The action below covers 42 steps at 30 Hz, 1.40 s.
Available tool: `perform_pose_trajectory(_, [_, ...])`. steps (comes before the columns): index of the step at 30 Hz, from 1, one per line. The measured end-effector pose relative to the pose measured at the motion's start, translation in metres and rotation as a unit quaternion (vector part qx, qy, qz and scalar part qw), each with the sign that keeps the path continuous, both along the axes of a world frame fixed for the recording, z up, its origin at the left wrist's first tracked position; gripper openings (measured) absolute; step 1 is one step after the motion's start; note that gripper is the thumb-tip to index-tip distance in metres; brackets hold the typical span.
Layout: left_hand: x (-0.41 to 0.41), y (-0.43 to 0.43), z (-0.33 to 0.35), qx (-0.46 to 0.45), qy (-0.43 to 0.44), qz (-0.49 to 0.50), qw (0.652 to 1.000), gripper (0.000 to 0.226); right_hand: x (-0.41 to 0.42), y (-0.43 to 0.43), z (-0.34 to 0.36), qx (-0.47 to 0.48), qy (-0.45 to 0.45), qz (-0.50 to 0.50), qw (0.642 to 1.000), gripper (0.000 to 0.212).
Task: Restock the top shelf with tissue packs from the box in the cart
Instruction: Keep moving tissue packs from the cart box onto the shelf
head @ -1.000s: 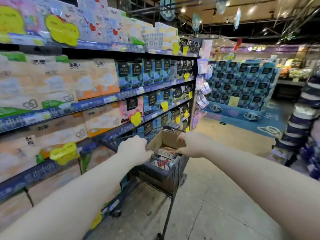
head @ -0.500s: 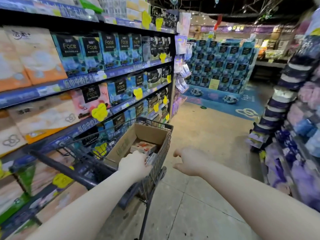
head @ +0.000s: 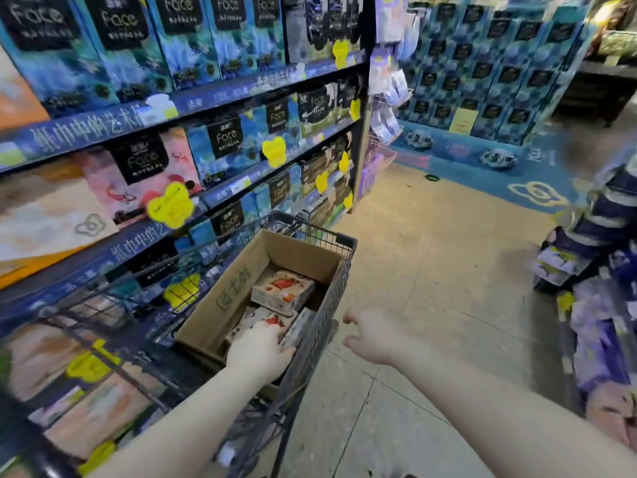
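step: pick-up from the cardboard box (head: 238,288) in the cart (head: 341,267); no pack had been taken out yet.
left hand (head: 258,353): lay on the near tissue pack (head: 267,322) inside the box; fingers hidden under the hand, so I could not tell whether they had closed.
right hand (head: 374,339): hung free just beside the cart rim, fingers loosely curled, holding nothing.
second tissue pack (head: 282,291): lay further in, untouched.
top shelf: out of view above the blue "Face" boxes (head: 124,39).
next: probably close the fingers on the near pack, lift it clear of the box wall, then reach up and left.
change: half a second earlier the left hand was at the box's near edge; it had since dropped onto the pack. The right hand stayed off the cart.
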State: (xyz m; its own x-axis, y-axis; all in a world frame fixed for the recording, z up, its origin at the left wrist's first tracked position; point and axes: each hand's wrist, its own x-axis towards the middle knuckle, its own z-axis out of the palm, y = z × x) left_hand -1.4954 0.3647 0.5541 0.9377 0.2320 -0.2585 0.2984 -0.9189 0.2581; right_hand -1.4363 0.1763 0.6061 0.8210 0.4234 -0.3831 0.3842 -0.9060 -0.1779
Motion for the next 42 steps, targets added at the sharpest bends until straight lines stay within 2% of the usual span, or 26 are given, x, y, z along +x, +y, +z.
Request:
perform_pose_trajectory(4, [0.031, -0.003, -0.026, -0.028, 0.043, 0.072, 0.996, 0.051, 0.057, -0.002, -0.03, 0.004, 0.03, 0.046, 0.998, 0.046])
perform_pose_trajectory(7, [0.052, -0.009, -0.044, -0.05, 0.063, 0.143, 0.986, 0.05, 0.102, -0.011, -0.043, -0.003, 0.048, 0.107, 0.993, 0.044])
perform_pose_trajectory(13, [0.106, -0.031, -0.051, -0.087, 0.039, 0.262, 0.96, 0.055, 0.206, -0.024, -0.058, 0.002, 0.065, 0.16, 0.985, 0.04])
perform_pose_trajectory(22, [0.125, -0.017, -0.077, -0.116, 0.083, 0.383, 0.913, 0.05, 0.272, 0.037, -0.104, -0.015, 0.112, 0.236, 0.965, 0.047])
perform_pose_trajectory(27, [0.151, 0.021, -0.101, -0.177, 0.104, 0.407, 0.89, 0.05, 0.309, 0.078, -0.128, -0.062, 0.142, 0.233, 0.96, 0.048])
perform_pose_trajectory(32, [0.173, 0.053, -0.127, -0.215, 0.112, 0.414, 0.877, 0.062, 0.338, 0.119, -0.15, -0.085, 0.15, 0.231, 0.958, 0.048])
perform_pose_trajectory(39, [0.212, 0.077, -0.165, -0.253, 0.156, 0.408, 0.863, 0.047, 0.364, 0.156, -0.195, -0.125, 0.187, 0.22, 0.949, 0.054])
perform_pose_trajectory(42, [0.231, 0.085, -0.185, -0.265, 0.134, 0.417, 0.859, 0.045, 0.375, 0.176, -0.219, -0.118, 0.209, 0.224, 0.945, 0.054])
